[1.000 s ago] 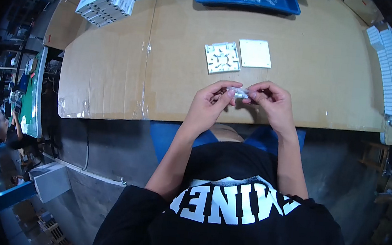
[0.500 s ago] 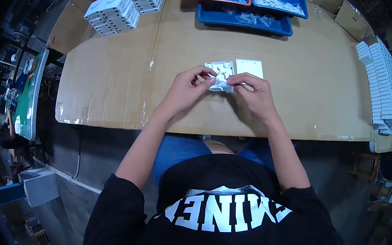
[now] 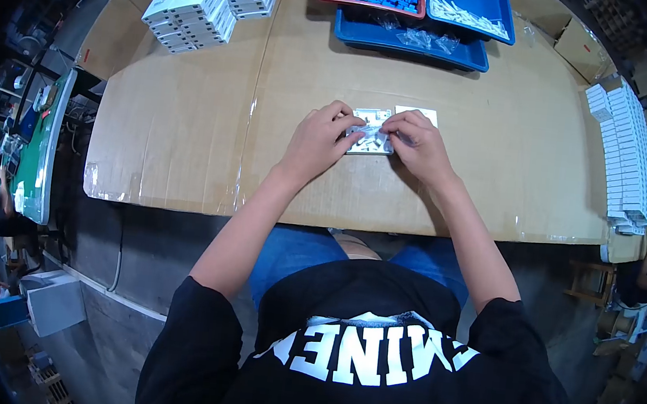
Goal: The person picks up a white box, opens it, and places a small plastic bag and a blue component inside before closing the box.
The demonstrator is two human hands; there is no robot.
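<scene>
Both hands are over a small open white case (image 3: 377, 152) with small white pieces in it. A clear plastic bag (image 3: 373, 131) lies across the case between my fingertips. My left hand (image 3: 323, 135) has its fingers bent and closed on the left side of the bag. From the other side, my right hand (image 3: 419, 143) pinches the bag's right edge with thumb and fingers. A flat white cover (image 3: 429, 114) lies just behind my right hand, partly hidden by it. What exactly the bag contains is too small to make out.
At the back stand a red tray (image 3: 369, 3) of blue parts, a blue tray (image 3: 505, 38) of white sticks and another blue tray (image 3: 410, 56) with clear bags. White boxes (image 3: 193, 15) are stacked back left, more boxes (image 3: 624, 155) at right. Other people sit beyond both sides.
My fingers have shifted toward the back of the case with the bag, baring white pieces at its front. My right hand now covers more of the flat cover. The view has shifted slightly.
</scene>
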